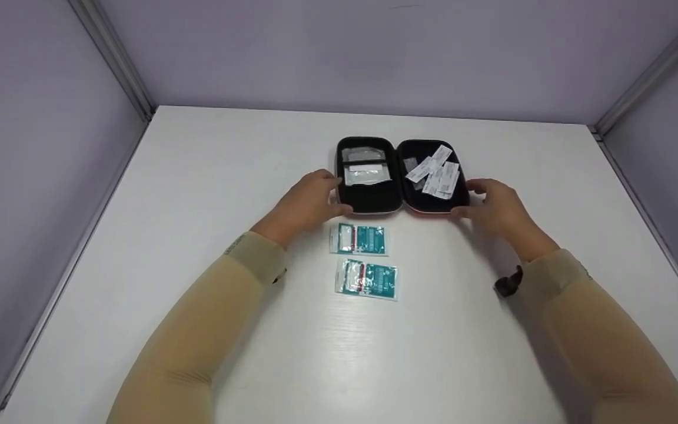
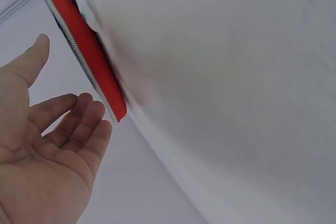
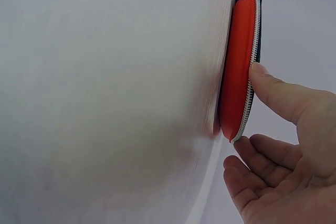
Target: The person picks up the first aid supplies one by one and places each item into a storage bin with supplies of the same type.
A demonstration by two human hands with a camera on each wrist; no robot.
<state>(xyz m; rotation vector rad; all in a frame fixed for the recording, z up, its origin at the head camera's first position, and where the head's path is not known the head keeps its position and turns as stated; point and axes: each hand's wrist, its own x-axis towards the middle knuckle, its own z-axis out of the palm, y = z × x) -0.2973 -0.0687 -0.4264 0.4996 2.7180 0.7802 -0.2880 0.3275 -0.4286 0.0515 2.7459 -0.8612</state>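
Note:
A zipped case (image 1: pixel 371 199), black inside and red outside with a pale zipper, lies spread open. Its left half holds clear packets (image 1: pixel 367 174) under a strap; several white paper strips (image 1: pixel 442 176) lie in the right half. At the left side is my left hand (image 1: pixel 309 200), fingers loosely bent, its fingertips by the case's corner; in the left wrist view its thumb stands apart from the red shell (image 2: pixel 86 51). My right hand (image 1: pixel 498 209) is at the right front corner. In the right wrist view its thumb touches the zipper edge (image 3: pixel 251 82), its fingers loosely bent near the corner.
Two teal and white packets (image 1: pixel 362 239), (image 1: pixel 368 280) lie one before the other on the white table (image 1: pixel 351 365), in front of the case. Pale panels (image 1: pixel 362 59) stand behind the table and at both sides.

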